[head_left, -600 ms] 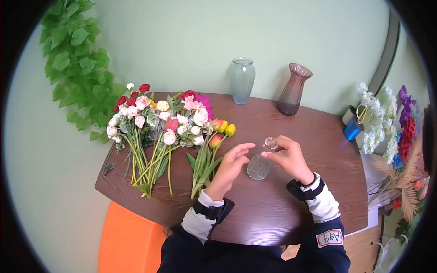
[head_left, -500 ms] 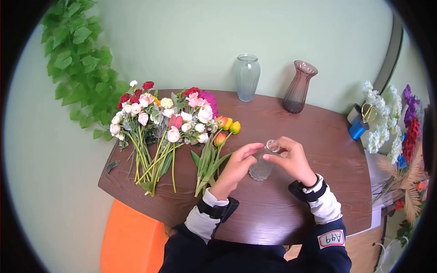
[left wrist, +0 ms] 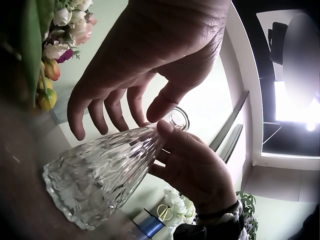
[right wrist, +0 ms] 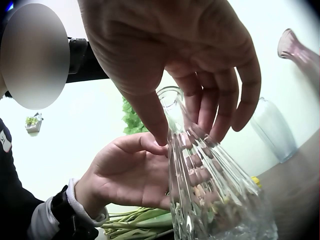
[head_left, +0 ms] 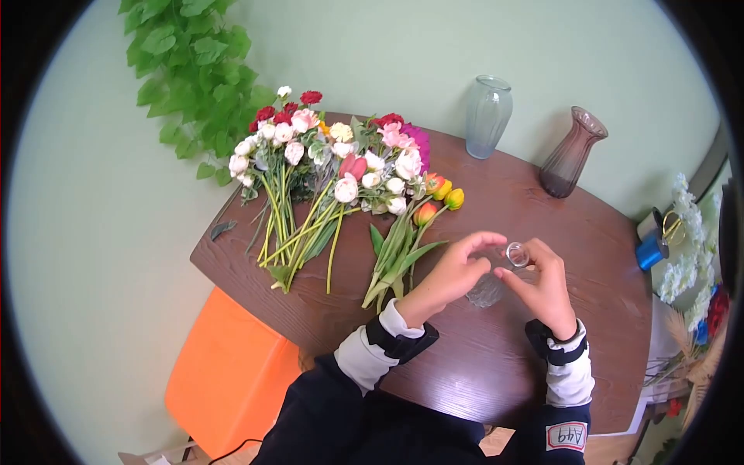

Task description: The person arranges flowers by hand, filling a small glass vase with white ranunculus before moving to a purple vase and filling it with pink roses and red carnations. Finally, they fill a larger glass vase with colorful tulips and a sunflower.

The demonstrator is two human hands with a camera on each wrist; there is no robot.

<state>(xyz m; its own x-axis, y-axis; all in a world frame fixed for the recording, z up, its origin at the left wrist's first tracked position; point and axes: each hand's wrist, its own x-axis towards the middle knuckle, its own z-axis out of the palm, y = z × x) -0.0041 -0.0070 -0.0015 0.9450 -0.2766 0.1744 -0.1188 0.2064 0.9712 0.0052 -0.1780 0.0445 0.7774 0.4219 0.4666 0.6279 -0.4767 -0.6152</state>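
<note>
Standing between the two hands, right of centre in the head view, is the ribbed glass vase [left wrist: 102,175], its wide scalloped base towards the lower left and its narrow neck rising to the upper right. That long axis puts the mouth right beside the right hand [head_left: 549,288], the nearer of the two: its thumb and fingers pinch the neck just under the rim. The left hand [head_left: 456,273] sits on the other side with fingers loosely bent, gripping nothing — whether a fingertip brushes the glass, I can't fairly tell, since the clear wall and overlapping fingers blur together. The base seems to rest on the tabletop [head_left: 589,310].

Just left of the left hand lie the tulips [head_left: 425,214], heads pointing to the upper right; beyond them, left of centre, spreads a pile of pale roses [head_left: 346,189] with bare stems running downward. Towards the upper right stand a bluish vase [head_left: 488,120] and a purple vase [head_left: 571,159] — both well apart from the hands — with a blue spool [head_left: 651,251] near the right edge.
</note>
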